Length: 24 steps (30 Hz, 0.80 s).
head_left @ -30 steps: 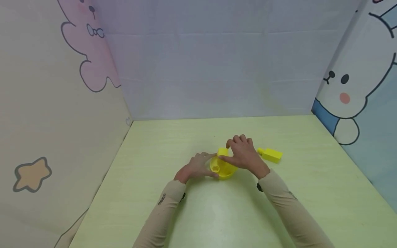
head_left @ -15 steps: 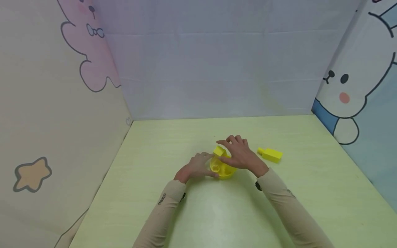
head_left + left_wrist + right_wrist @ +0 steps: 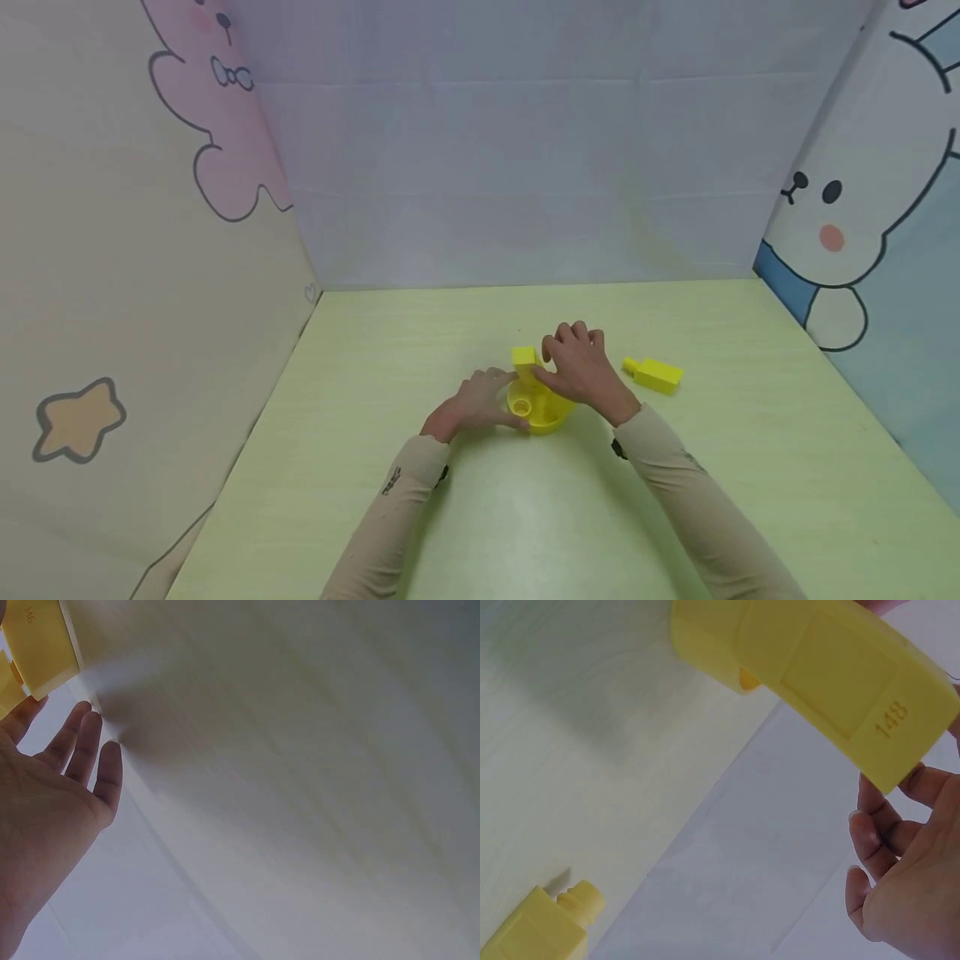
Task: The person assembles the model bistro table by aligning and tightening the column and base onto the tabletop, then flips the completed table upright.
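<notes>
My left hand (image 3: 478,400) holds a round yellow dish-like base (image 3: 551,410) on the table, thumb at its near side and fingers behind. A small ring-shaped socket (image 3: 521,407) shows inside it. Above its far rim stands a yellow rectangular block (image 3: 524,359), pinched by my right hand (image 3: 585,371). In the right wrist view this block (image 3: 847,682) bears the number 148, and fingers touch its end. The left wrist view catches a yellow numbered piece (image 3: 41,645) at the left index fingertip. Where the block meets the base is hidden.
A second yellow block (image 3: 657,377) with a threaded-looking knob lies to the right of my right hand on the pale table (image 3: 465,533). White cloth (image 3: 487,183) hangs behind the table, and printed cartoon panels stand on both sides.
The yellow block has turned and shifted left, tilting midway and now standing squarer. The right hand opened its index finger forward, then drew it back. The left hand and base stay put.
</notes>
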Tool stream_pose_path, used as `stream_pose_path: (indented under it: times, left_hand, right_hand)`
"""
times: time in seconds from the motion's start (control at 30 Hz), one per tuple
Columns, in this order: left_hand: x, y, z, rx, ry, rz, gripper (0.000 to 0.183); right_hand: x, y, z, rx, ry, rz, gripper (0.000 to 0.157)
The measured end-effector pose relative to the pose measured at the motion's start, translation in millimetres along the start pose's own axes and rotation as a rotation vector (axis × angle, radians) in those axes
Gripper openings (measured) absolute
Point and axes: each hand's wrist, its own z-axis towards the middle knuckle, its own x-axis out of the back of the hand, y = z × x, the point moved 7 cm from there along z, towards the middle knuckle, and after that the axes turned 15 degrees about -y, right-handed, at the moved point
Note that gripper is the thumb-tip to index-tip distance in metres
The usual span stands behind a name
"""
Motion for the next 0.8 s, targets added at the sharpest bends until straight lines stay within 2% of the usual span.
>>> stream_pose_path:
  times: [0.1,0.23,0.3,0.37,0.53,0.67,0.8]
  left_hand:
    - [0.8,0.5,-0.4,-0.003,0.005,0.006,0.096]
    - [0.9,0.6,-0.8,-0.006,0.003,0.002,0.096]
    - [0.6,0.3,-0.7,-0.007,0.000,-0.006,0.096]
    - [0.1,-0.2,-0.2,-0.006,-0.003,-0.012,0.097]
    - [-1.9,-1.6,2.3,-0.005,-0.005,0.001,0.097]
    - [-1.8,-1.3,2.3,-0.005,-0.001,0.012,0.098]
    - [-1.0,-0.8,1.5,0.000,0.001,0.014,0.097]
  right_hand:
    - [-1.7,1.1,0.2,0.002,-0.007,0.014,0.032]
    - [-3.3,-0.2,0.9,0.036,-0.005,0.045,0.042]
    - [-2.9,-0.9,1.4,0.037,0.009,0.045,0.041]
    - [-2.8,-0.5,2.1,0.015,0.025,0.032,0.038]
    - [-4.0,3.2,2.9,-0.050,0.026,0.039,0.048]
    - [-6.3,2.3,3.6,0.012,-0.013,0.090,0.055]
    - [-8.8,0.8,4.5,0.078,-0.065,0.128,0.052]
